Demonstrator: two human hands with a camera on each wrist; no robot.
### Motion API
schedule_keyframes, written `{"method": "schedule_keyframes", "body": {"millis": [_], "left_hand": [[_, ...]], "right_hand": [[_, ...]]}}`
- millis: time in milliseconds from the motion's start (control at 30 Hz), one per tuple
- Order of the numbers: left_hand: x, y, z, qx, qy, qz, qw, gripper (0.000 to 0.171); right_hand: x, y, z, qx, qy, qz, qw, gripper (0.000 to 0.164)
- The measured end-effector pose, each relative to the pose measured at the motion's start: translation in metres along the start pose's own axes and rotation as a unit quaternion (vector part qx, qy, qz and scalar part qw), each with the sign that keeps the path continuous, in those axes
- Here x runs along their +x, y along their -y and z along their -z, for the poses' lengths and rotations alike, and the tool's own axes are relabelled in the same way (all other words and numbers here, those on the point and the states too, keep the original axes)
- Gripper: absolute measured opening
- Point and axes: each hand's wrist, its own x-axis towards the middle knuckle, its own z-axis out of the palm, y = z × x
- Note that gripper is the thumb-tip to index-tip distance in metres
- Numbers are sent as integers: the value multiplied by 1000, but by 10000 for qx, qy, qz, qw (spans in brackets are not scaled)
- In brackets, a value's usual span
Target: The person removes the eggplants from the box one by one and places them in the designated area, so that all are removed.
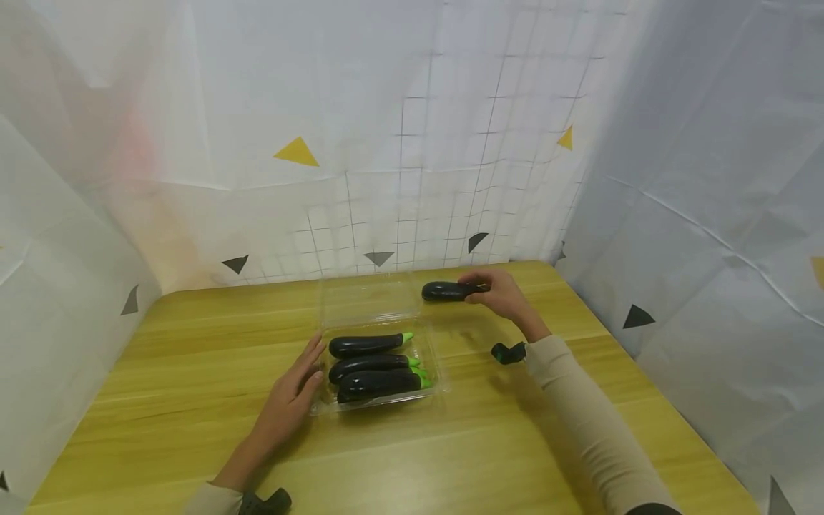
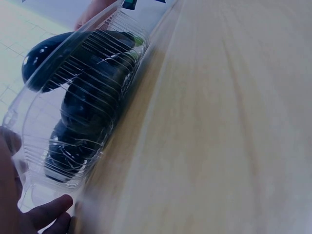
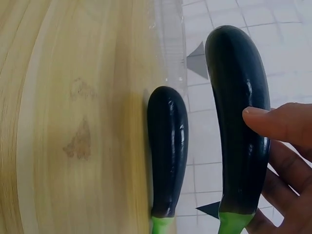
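My right hand (image 1: pixel 498 292) pinches a dark purple eggplant (image 3: pixel 239 122) between thumb and fingers, above the table's back right part. In the right wrist view its green stem end points down the frame. Beside it a second eggplant (image 3: pixel 167 151) lies on the table. At the left side of a clear plastic clamshell box (image 1: pixel 380 405), my left hand (image 1: pixel 290 400) rests with fingers extended along its wall. Several eggplants (image 1: pixel 367 346) lie side by side in the box, green stems to the right. The left wrist view shows them through the ribbed wall (image 2: pixel 97 97).
The box's transparent lid (image 1: pixel 370 300) is folded open toward the back wall. White sheeting (image 1: pixel 360 86) with grid lines and triangles encloses the wooden table (image 1: pixel 193 357) at the back and sides. A dark wrist device (image 1: pixel 508 352) sits by the right sleeve.
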Motion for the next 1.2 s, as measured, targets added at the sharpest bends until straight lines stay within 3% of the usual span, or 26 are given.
{"method": "schedule_keyframes", "body": {"millis": [367,867,1200], "left_hand": [[0,-1,0,-76,-16,39,10000,50],[0,-2,0,-180,13,95,9998,50],[-1,-3,1,-171,17,141,9998,51]], "right_hand": [[4,-17,0,-281,35,-24,9996,37],[7,-37,0,11,123,-191,9997,36],[9,-43,-3,-169,234,-437,9986,36]]}}
